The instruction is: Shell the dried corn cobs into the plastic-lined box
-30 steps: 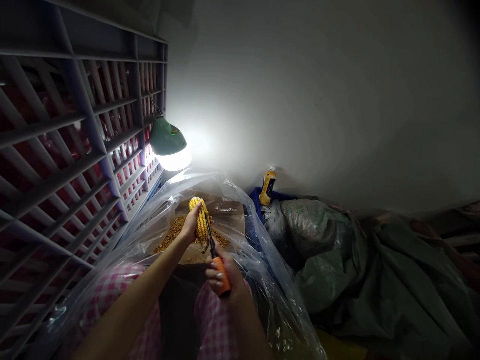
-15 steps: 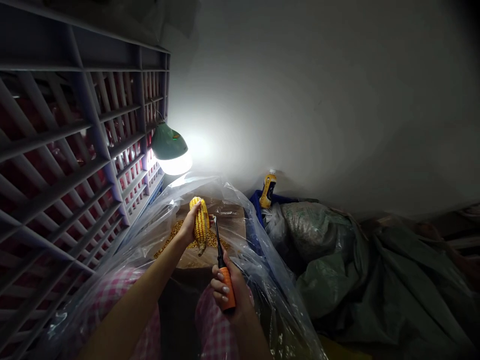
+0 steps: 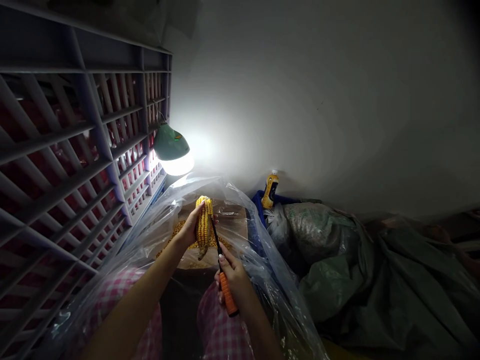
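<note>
My left hand point(image 3: 190, 228) is closed around a yellow corn cob point(image 3: 204, 225), which is held upright with its narrow end down. In my right hand point(image 3: 231, 272) is a tool with an orange ribbed handle point(image 3: 227, 295) and a thin black shaft point(image 3: 216, 236). The tool's tip is against the right side of the cob; its exact shape is too small to make out. Beneath the cob, loose corn kernels point(image 3: 176, 231) lie on a brown sheet point(image 3: 238, 220) inside a clear plastic bag point(image 3: 258, 250).
A lit green lamp point(image 3: 172, 147) hangs from a purple slatted crate point(image 3: 112, 165) on the left. To the right, a yellow bottle point(image 3: 270, 189) stands at a blue crate point(image 3: 258, 200), beside a filled sack point(image 3: 317, 225) and dark green cloth point(image 3: 405, 285). A pale wall rises behind.
The tool's tip has come up against the cob's right side, where before it was a little apart. My right hand has turned over the handle. The cob has shifted slightly right.
</note>
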A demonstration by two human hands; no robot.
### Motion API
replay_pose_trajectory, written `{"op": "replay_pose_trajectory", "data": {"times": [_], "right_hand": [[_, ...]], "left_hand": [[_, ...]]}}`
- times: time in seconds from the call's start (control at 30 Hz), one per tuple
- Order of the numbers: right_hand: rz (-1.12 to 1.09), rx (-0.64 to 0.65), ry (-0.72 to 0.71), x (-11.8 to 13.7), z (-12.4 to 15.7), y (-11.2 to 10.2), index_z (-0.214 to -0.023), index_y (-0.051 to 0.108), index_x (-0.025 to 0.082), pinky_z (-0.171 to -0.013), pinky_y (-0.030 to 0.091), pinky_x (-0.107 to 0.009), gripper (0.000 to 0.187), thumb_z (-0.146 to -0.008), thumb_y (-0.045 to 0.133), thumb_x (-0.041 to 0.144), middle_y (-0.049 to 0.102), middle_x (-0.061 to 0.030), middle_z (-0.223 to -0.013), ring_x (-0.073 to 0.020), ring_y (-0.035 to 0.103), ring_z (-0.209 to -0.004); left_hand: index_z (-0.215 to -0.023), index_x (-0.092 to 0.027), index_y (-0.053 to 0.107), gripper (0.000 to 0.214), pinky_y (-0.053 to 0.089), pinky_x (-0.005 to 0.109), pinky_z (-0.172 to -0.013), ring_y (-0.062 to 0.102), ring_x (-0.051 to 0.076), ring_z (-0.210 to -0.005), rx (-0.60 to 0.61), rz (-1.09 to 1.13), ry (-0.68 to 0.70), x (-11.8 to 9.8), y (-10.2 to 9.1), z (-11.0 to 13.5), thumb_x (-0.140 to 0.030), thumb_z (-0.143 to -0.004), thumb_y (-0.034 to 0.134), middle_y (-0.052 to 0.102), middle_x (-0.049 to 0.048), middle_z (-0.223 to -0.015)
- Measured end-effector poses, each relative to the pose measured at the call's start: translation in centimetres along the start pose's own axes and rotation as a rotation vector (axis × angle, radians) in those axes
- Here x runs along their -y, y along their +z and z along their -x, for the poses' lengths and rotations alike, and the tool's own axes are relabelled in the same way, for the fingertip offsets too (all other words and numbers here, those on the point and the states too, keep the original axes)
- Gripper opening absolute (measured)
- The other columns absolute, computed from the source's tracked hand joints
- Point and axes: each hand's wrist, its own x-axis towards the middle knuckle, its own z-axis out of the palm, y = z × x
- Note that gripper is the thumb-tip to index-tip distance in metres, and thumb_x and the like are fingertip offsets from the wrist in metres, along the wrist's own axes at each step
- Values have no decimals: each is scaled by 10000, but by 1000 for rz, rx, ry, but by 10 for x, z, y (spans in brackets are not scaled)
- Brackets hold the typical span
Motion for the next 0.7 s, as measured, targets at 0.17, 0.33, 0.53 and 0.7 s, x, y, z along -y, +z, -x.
{"op": "replay_pose_trajectory", "data": {"times": [0.17,0.33,0.53,0.7], "right_hand": [[-464,269,278,-5,-2,-12,-818,582,138,-266,248,-122,386,-846,439,496,416,83,-408,-22,278,-253],[-518,339,363,-12,-1,-12,-569,486,153,-262,186,-124,517,-875,329,540,284,91,-327,-20,185,-247],[266,-117,-68,-16,18,8,-1324,423,221,-454,423,-233,557,-823,479,459,588,12,-632,-110,505,-430],[892,-296,-250,-7,36,14,-1311,477,209,-689,432,-339,457,-874,381,306,674,-152,-929,-262,629,-794]], "left_hand": [[-903,-137,572,325,525,284,-486,650,207,-537,16,8,4,1,0,0,-444,-830,496,658,78,-642],[-909,-136,569,335,536,302,-496,650,211,-537,-2,9,0,1,-1,-2,-452,-819,505,658,80,-649],[-963,-156,560,331,541,299,-506,653,204,-547,1,25,33,1,-3,-4,-448,-817,514,652,56,-643],[-975,-133,574,365,541,300,-498,651,208,-549,28,11,27,1,-1,-1,-454,-809,522,658,71,-659]]}}
